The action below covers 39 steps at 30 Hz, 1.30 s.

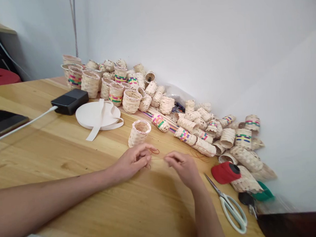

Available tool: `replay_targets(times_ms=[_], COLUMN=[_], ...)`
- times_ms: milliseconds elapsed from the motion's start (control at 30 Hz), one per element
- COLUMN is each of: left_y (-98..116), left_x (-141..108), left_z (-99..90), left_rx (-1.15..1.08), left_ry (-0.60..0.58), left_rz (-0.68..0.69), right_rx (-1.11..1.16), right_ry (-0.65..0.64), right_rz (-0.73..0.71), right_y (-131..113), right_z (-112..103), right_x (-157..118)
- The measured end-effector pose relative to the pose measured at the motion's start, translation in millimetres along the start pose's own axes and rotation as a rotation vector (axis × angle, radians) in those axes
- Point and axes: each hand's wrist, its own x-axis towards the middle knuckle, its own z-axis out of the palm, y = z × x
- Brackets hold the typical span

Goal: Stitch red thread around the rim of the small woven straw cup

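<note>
Thread (156,153), thin, reddish, apparently looped, in fingertip pinches of left hand (136,162) and right hand (184,168)

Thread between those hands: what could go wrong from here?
The thread might tangle, as it curls loosely by the left hand. The basket standing just beyond that hand could get knocked over. The scissors lie beside the right arm, so a sideways move might bump them.

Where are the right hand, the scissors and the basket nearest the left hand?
Right hand (185,168): head view, back of the hand.
Scissors (222,196): head view, near the pivot.
Basket (137,138): head view, outer woven wall.
</note>
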Motion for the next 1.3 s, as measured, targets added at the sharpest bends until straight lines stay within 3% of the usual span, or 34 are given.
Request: replay_targets(times_ms=[100,200,300,400,533,667,767,900,1100,1300], left_y=[-3.9,-3.9,1.8,7.1,8.1,6.6,4.5,2.0,1.0,-2.2], left_x=[-0.3,-3.0,-8.0,-12.2,-13.9,-12.6,-11.1,-10.6,-12.4,-12.5], left_z=[-0.9,-1.7,-1.9,-1.4,-0.7,-1.1,-1.4,-0.3,1.3,6.3], left_rx=[0.077,0.21,0.363,0.442,0.424,0.365,0.404,0.416,0.435,0.393], left_ry=[-0.077,-0.238,-0.425,-0.559,-0.606,-0.573,-0.547,-0.524,-0.512,-0.515], left_rz=[-0.01,0.055,0.197,0.294,0.369,0.444,0.416,0.397,0.386,0.386], right_rx=[-0.102,-0.265,-0.447,-0.572,-0.665,-0.739,-0.709,-0.546,-0.462,-0.406], right_ry=[0.25,0.492,0.677,0.766,0.787,0.845,0.767,0.481,0.185,0.047], right_rz=[0.133,0.316,0.497,0.588,0.505,0.136,-0.092,-0.271,-0.327,-0.266], right_y=[17.6,32.6,42.7,47.8,49.5,48.5,43.8,32.1,19.4,20.3], right_z=[-30.9,-52.1,-61.4,-65.2,-66.8,-55.5,-34.0,2.8,42.4,59.2], right_x=[-2.3,-6.5,-11.2,-14.8,-14.4,-6.5,1.6,10.7,24.0,31.5])
